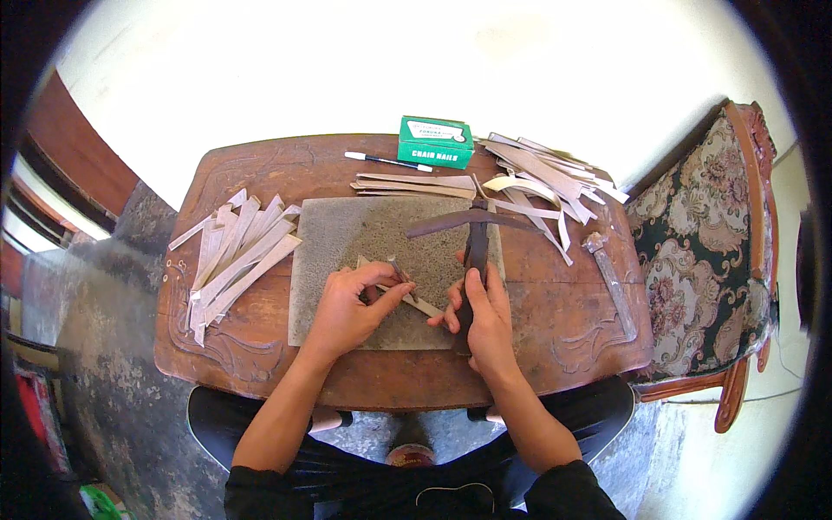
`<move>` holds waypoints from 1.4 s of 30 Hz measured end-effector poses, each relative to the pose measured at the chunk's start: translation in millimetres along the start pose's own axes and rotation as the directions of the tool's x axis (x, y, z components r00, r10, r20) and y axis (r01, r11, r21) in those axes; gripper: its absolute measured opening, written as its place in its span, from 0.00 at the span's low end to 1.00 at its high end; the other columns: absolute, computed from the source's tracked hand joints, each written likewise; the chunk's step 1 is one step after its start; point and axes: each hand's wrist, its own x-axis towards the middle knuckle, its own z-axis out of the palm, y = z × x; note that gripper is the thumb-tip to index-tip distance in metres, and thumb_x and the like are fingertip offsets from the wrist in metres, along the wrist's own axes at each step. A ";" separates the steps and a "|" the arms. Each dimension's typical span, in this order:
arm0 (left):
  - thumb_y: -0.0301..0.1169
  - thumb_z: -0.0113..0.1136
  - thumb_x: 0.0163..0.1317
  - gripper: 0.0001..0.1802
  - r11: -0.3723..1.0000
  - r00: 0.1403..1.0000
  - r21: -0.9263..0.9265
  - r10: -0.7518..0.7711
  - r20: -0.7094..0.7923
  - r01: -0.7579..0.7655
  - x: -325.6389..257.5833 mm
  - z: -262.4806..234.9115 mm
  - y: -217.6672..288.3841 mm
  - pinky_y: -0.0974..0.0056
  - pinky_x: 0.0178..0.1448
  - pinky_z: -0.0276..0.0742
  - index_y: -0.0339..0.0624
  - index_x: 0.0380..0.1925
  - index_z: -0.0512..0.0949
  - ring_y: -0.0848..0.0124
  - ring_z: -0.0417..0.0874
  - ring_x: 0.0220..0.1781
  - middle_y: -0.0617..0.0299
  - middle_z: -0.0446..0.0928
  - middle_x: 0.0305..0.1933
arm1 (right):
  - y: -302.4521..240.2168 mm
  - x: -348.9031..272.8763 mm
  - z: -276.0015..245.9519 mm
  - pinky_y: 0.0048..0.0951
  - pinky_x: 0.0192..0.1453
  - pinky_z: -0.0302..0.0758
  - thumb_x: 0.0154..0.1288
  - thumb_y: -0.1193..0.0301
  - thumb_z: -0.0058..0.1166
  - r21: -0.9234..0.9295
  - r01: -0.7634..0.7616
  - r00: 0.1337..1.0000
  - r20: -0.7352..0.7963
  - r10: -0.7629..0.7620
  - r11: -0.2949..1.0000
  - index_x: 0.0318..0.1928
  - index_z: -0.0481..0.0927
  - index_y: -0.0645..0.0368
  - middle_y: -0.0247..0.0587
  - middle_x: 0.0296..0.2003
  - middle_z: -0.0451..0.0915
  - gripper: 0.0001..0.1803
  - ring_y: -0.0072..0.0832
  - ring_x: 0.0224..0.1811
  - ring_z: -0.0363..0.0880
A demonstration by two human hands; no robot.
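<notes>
My right hand is wrapped round the dark handle of a hammer, whose long, slim, curved head is raised toward the far side. Below and left of it, my left hand is closed in a pinch, thumb against forefinger, over a grey stone slab. What sits between those fingertips is too small and too covered to make out. A pale flat strip lies on the slab, passing beneath the left fingers, its near end pointing toward my right hand.
Pale cut strips are heaped on the carved wooden table at left, with another pile far right. Behind the slab are brown strips, a pen and a green box. A second hammer lies right, near a floral chair.
</notes>
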 end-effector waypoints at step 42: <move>0.30 0.69 0.62 0.12 0.952 0.982 0.241 0.189 0.028 -0.190 -8.5 8.9 10.3 0.57 0.40 0.80 0.41 0.45 0.85 0.56 0.88 0.37 0.56 0.87 0.39 | -87.6 -26.9 -11.7 0.33 0.35 0.73 0.77 0.66 0.54 -0.673 0.268 0.961 0.136 -0.241 0.690 0.59 0.73 0.64 0.46 0.29 0.79 0.17 0.36 0.29 0.80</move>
